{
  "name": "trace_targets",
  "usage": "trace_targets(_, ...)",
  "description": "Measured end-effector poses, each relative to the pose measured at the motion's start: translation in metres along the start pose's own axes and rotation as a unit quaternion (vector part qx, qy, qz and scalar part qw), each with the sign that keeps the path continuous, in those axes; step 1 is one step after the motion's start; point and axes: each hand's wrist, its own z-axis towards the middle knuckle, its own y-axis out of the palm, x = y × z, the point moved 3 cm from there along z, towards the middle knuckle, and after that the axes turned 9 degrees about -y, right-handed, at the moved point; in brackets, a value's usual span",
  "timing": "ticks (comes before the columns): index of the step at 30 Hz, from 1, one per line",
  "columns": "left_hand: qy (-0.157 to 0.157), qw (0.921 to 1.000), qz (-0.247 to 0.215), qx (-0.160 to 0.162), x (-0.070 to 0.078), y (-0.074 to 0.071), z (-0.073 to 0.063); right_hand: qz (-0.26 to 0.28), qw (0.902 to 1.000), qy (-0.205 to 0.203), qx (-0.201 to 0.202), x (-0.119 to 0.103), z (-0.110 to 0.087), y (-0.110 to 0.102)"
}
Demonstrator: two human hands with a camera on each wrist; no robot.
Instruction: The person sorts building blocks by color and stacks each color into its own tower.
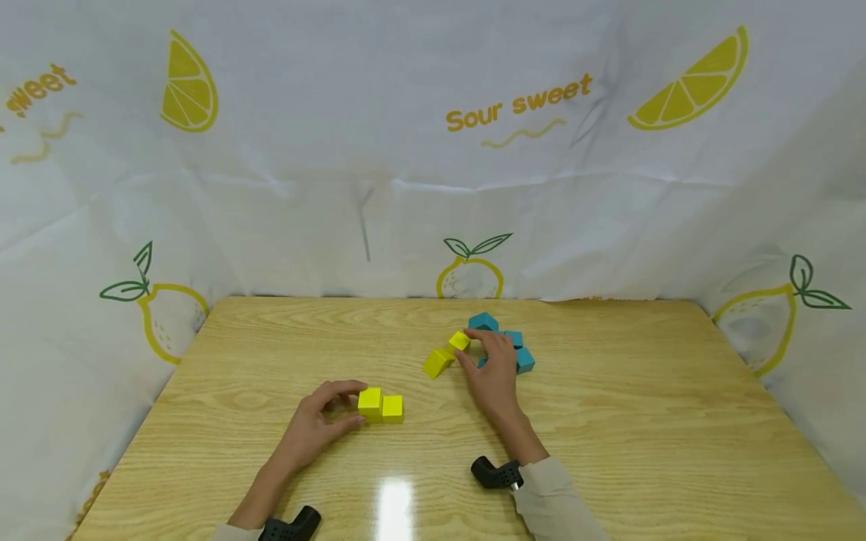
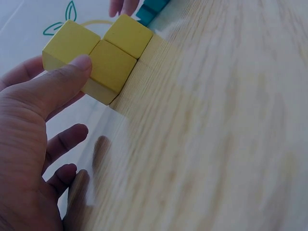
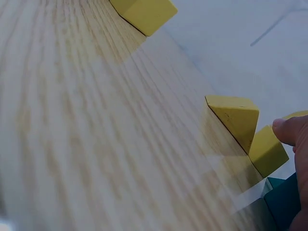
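Smooth, plain yellow cubes (image 1: 370, 406) sit below centre in the head view, their stack gripped by the left hand (image 1: 314, 421). The left wrist view shows three — two stacked, one beside. Right of centre, the right hand (image 1: 492, 373) pinches a yellow block (image 1: 459, 341) near blue blocks (image 1: 483, 321) — the right wrist view reveals a triangular yellow wedge (image 3: 240, 119) alongside.

Three plain yellow cubes (image 1: 373, 407) stand on the counter (image 1: 676, 413) I watch remotely, two stacked, one alongside; farther off, a yellow triangular wedge block (image 1: 438, 364) adjoins another yellow block (image 1: 459, 341).
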Motion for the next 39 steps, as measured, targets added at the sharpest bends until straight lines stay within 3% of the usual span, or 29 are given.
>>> trace_targets(12,-0.011,0.9999,-0.002,0.003,0.0,0.0,0.0,0.014,0.9987,0.036,-0.035,0.008,-0.003,0.007)
trace_targets(26,-0.01,0.9999,-0.013,-0.001,-0.002,0.0,0.0,-0.017,0.9988,0.025,-0.04,0.007,-0.001,0.011)
trace_targets(32,-0.008,0.9998,-0.015,-0.003,-0.002,0.0,0.0,-0.058,0.9967,0.041,-0.04,0.006,-0.001,0.01)
trace_targets(39,-0.006,0.9998,-0.016,-0.008,-0.004,0.001,0.0,-0.028,0.9964,0.075,-0.028,0.008,-0.001,0.011)
